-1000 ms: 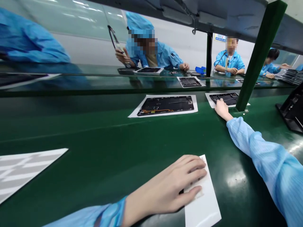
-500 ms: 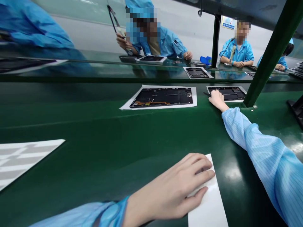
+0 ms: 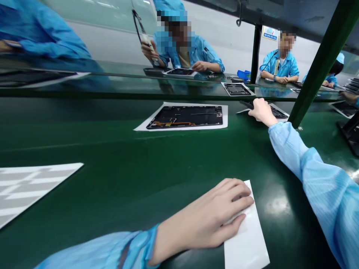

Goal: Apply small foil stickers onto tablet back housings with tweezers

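Observation:
My left hand point(image 3: 214, 215) lies palm down on a narrow white sheet point(image 3: 248, 248), its fingers slightly apart and resting on the paper. Farther off, my right hand point(image 3: 263, 111) has its fingers closed on the left part of an opened tablet housing point(image 3: 277, 111). A dark edge shows left of the fingers, with a corner of white paper below it; the fingertips are hidden. To the left of that hand, another opened tablet housing point(image 3: 186, 116), black with an orange flex cable, lies on its own white sheet point(image 3: 225, 119).
A green post point(image 3: 319, 63) stands just right of my right hand. A printed sheet point(image 3: 33, 186) lies at left on the green bench point(image 3: 126, 157). Across the raised ledge, co-workers in blue sit with more tablets point(image 3: 238, 89). A black stand point(image 3: 349, 134) is at right.
The housing under my right hand and its paper have shifted, with the paper's corner now sticking out to the left. My right hand has risen slightly. My left hand stays on the sheet.

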`<state>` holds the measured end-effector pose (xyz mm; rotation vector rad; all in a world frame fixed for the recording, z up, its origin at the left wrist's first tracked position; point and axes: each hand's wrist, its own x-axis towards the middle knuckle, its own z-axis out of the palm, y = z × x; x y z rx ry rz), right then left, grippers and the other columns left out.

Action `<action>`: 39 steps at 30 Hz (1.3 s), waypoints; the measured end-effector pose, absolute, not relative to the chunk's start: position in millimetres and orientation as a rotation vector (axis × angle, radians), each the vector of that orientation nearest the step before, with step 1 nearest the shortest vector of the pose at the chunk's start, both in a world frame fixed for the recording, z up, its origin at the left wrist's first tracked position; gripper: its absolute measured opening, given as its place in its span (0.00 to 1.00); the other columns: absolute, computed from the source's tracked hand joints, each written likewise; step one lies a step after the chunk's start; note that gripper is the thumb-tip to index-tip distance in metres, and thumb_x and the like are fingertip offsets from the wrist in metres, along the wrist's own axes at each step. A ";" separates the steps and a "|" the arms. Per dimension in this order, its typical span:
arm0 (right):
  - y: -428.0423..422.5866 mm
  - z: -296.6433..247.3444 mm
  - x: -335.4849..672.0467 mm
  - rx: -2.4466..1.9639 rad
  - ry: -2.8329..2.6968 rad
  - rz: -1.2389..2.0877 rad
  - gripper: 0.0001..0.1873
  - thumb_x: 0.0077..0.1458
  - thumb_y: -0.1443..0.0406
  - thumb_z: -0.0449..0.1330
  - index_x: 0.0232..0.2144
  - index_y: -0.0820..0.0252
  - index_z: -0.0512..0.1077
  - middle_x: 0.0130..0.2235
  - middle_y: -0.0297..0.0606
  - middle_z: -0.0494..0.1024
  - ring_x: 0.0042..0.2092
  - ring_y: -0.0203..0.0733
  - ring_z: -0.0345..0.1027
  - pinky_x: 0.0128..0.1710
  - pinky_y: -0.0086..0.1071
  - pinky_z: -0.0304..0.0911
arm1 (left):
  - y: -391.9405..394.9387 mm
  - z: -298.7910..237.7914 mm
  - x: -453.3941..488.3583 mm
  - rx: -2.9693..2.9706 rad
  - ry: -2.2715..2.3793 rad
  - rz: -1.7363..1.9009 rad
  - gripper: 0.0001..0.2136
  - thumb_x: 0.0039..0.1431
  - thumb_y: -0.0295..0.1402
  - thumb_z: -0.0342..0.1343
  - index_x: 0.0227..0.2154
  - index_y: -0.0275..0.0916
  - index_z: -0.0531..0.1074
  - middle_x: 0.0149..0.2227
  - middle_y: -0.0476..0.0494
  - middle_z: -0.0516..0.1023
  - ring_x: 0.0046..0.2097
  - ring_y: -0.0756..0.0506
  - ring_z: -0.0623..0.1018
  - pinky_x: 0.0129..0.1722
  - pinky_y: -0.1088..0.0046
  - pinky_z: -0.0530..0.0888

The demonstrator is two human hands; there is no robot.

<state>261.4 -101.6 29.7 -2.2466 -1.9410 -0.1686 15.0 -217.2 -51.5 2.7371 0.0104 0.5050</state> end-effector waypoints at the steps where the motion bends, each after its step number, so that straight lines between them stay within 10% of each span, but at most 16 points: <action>1: -112.7 38.0 260.4 -2.218 -1.958 -0.189 0.15 0.65 0.63 0.62 0.51 0.65 0.72 0.52 0.46 0.74 0.51 0.50 0.71 0.50 0.46 0.68 | -216.5 -52.0 15.4 2.737 0.000 0.507 0.10 0.66 0.26 0.48 0.45 0.38 0.72 0.44 0.38 0.77 0.48 0.41 0.74 0.48 0.65 0.73; 9: -274.5 59.6 276.7 -1.864 -2.342 -0.085 0.09 0.45 0.74 0.62 0.31 0.61 0.74 0.35 0.33 0.73 0.34 0.37 0.67 0.35 0.28 0.58 | -212.5 -54.5 19.2 2.737 -0.048 0.577 0.12 0.70 0.28 0.45 0.49 0.38 0.72 0.46 0.38 0.78 0.49 0.41 0.77 0.48 0.67 0.74; 20: -441.0 -11.9 325.8 -1.688 -2.131 0.030 0.09 0.61 0.71 0.57 0.40 0.54 0.73 0.36 0.40 0.76 0.31 0.41 0.73 0.24 0.28 0.63 | -212.8 -50.4 19.1 2.801 -0.041 0.614 0.12 0.71 0.28 0.45 0.45 0.37 0.74 0.46 0.37 0.78 0.50 0.41 0.76 0.50 0.67 0.74; 31: -418.4 -1.9 307.5 -1.450 -1.665 0.222 0.16 0.71 0.58 0.55 0.35 0.56 0.80 0.28 0.34 0.76 0.26 0.35 0.70 0.27 0.27 0.67 | -246.3 -66.8 -10.6 2.944 0.265 0.582 0.23 0.74 0.41 0.44 0.65 0.35 0.58 0.64 0.30 0.67 0.65 0.31 0.67 0.59 0.47 0.70; 34: -375.9 9.6 271.9 -1.370 -1.481 0.587 0.33 0.68 0.44 0.51 0.25 0.59 0.79 0.22 0.35 0.73 0.24 0.36 0.69 0.23 0.27 0.67 | -250.9 -62.0 -7.1 2.981 0.342 0.359 0.26 0.72 0.41 0.45 0.67 0.32 0.55 0.67 0.29 0.62 0.67 0.28 0.64 0.61 0.40 0.67; 39: -313.9 -3.5 216.4 -1.148 -1.690 1.286 0.25 0.63 0.46 0.59 0.26 0.60 0.69 0.28 0.33 0.73 0.28 0.35 0.73 0.29 0.28 0.73 | -259.9 -57.1 2.2 3.032 0.417 0.290 0.29 0.65 0.34 0.43 0.67 0.27 0.55 0.68 0.26 0.60 0.68 0.26 0.62 0.62 0.38 0.66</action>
